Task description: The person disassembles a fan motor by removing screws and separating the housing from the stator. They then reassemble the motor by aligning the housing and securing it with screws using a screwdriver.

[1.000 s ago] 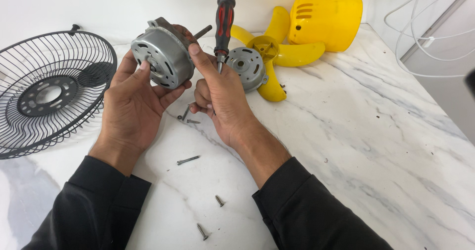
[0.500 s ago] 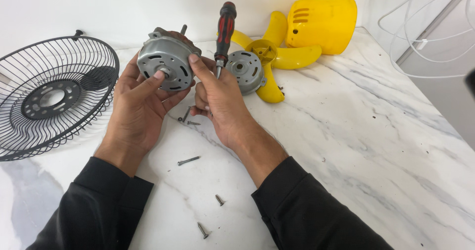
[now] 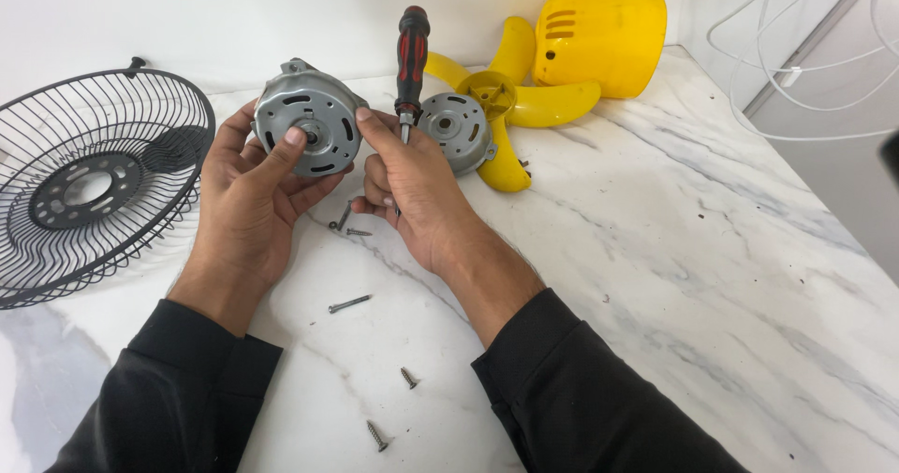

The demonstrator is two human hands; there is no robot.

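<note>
My left hand (image 3: 245, 190) holds a round grey fan motor (image 3: 309, 126) upright above the marble counter, its thumb resting on the motor's centre. My right hand (image 3: 415, 194) grips a screwdriver with a red-and-black handle (image 3: 410, 59), which points up, while its index finger touches the motor's right edge. A grey motor cover plate (image 3: 457, 130) lies on the counter just right of the screwdriver. Loose screws lie below the hands, one (image 3: 350, 303) between my wrists and others (image 3: 408, 377) nearer to me.
A black wire fan guard (image 3: 89, 184) lies at the left. A yellow fan blade (image 3: 510, 98) and a yellow motor housing (image 3: 604, 40) sit at the back. White cables (image 3: 796, 70) hang at the far right. The marble counter (image 3: 674, 276) extends to the right.
My left hand has turned the motor so its flat slotted face looks at me and its shaft no longer sticks up. The screwdriver has stayed upright in my right hand.
</note>
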